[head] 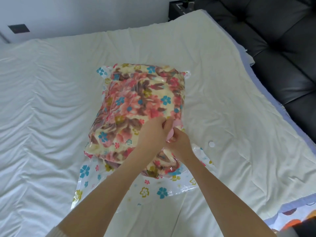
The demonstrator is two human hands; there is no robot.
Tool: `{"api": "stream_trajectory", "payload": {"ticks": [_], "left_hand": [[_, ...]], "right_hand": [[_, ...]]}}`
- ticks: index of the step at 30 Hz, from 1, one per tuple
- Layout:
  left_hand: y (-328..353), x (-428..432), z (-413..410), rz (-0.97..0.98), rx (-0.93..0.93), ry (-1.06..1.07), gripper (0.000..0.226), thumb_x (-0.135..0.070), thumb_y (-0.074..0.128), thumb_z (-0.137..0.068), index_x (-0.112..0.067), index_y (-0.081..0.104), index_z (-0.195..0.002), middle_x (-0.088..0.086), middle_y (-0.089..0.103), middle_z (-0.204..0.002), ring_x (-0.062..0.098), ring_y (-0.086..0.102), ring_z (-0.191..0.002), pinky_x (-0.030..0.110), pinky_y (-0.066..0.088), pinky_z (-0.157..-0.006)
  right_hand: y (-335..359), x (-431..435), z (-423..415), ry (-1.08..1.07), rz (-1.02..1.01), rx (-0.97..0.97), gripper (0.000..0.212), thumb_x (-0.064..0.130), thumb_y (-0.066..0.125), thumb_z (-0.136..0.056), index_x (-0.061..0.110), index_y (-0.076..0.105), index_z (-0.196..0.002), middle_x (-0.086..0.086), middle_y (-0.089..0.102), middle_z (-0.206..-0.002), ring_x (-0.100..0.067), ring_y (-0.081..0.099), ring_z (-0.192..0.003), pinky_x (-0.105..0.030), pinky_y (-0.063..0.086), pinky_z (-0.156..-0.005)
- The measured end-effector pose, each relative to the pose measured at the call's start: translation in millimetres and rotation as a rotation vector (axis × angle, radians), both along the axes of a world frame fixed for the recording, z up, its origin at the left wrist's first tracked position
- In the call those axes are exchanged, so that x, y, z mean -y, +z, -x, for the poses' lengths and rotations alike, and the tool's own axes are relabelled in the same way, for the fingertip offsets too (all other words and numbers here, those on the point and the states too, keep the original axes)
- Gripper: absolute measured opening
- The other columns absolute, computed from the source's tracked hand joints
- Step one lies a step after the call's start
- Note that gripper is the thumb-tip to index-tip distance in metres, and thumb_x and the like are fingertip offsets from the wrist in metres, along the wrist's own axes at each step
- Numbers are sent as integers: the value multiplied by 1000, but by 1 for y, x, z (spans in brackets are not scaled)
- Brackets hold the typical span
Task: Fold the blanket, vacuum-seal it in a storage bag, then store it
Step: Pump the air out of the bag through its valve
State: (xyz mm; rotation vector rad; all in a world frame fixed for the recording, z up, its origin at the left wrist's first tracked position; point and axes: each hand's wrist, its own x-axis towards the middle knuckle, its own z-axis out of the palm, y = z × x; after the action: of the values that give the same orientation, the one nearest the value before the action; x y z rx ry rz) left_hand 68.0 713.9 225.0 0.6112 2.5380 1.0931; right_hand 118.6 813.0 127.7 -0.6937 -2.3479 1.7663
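A: Hands?
B: Arms extended; left hand (153, 132) and right hand (180, 143) pinch pink valve (171, 134), fingers curled, atop bagged blanket (140, 100).
A: Setting?
B: Storage bag (145, 190) mid white bed (51, 100); black sofa (282, 48) right.

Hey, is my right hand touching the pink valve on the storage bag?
Touching. In the head view the right hand pinches the pink valve, with no gap visible between them.
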Motion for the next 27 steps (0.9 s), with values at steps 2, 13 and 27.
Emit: {"api": "stream_trajectory", "payload": {"ticks": [2,13,27], "left_hand": [[42,1,-11,-203,-204,-27,49,-32,42,-99,-13,31,-55,-5,27,-45,12,33,-44,21,24,-47],[-51,35,10,-155,139,26,31,-44,33,-98,-20,48,-87,-6,50,-70,10,49,-61,26,42,-59],[-203,71,36,981,-108,-362,70,-57,29,-95,-30,-5,-149,3,-20,-156,24,-14,-145,49,1,-118]], "right_hand": [[3,1,-3,12,-1,-42,33,13,67,-68,31,40,-60,25,51,-45,8,49,-51,-5,36,-49],[-15,1,-7,9,-58,-67,42,16,80,-72,40,60,-101,18,69,-85,-2,65,-84,-20,54,-72],[-22,-8,-3,6,83,-102,41,-2,76,-73,15,62,-108,16,66,-82,7,60,-75,-8,47,-64]]}}
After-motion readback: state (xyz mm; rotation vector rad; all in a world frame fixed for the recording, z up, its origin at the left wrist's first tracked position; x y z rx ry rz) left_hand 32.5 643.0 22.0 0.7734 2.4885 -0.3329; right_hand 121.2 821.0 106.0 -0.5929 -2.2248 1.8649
